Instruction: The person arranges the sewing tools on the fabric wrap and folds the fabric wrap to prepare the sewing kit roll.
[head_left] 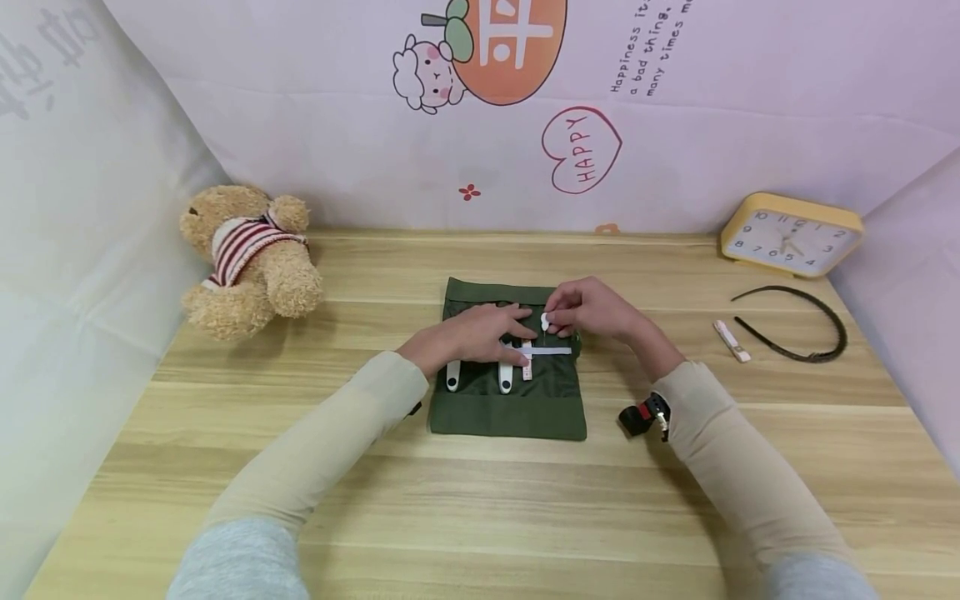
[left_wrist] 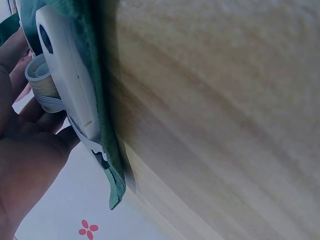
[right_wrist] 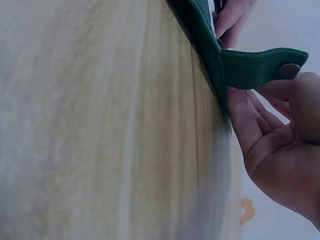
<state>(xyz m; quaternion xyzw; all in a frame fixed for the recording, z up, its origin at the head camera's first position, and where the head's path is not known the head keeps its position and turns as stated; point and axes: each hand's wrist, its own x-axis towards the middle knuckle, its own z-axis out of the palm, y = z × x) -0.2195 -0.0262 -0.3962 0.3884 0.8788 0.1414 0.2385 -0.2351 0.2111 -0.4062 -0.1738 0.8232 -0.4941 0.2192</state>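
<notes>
1. From my remote seat I see the wooden tabletop [head_left: 450, 500] carrying everything, its far edge against the printed backdrop [head_left: 337, 150].
2. The teddy bear [head_left: 262, 275] sits at the far left corner, out of the hands' way.
3. The green cloth pouch [head_left: 510, 417] lies unfolded mid-tabletop, rather nearer the far edge, probably so both hands can reach its inside.
4. At the far right corner stands the yellow clock [head_left: 795, 233], its face outward; the dark headband [head_left: 830, 321] lies in front of it, towards the right edge, with a small pale strip [head_left: 731, 341] just beside it.
5. The left hand [head_left: 476, 332] arches over the pouch, fingers loosely extended and apart, touching around the white band [head_left: 557, 351]; I take this as steadying the cloth.
6. The right hand [head_left: 588, 310] curls thumb and fingers into a close pinch; from the right wrist I see the snap tab [right_wrist: 245, 69] sticking out beside it.
7. Two white handles [head_left: 506, 379] lie in the pouch, pointing to the near edge.
8. A pale roll [left_wrist: 44, 80] sits under the band, which seems meant to hold it.
9. The white-headed piece [head_left: 545, 321] is in that pinch, gripped by its head, presumably leaving its thin shank free above the band.
</notes>
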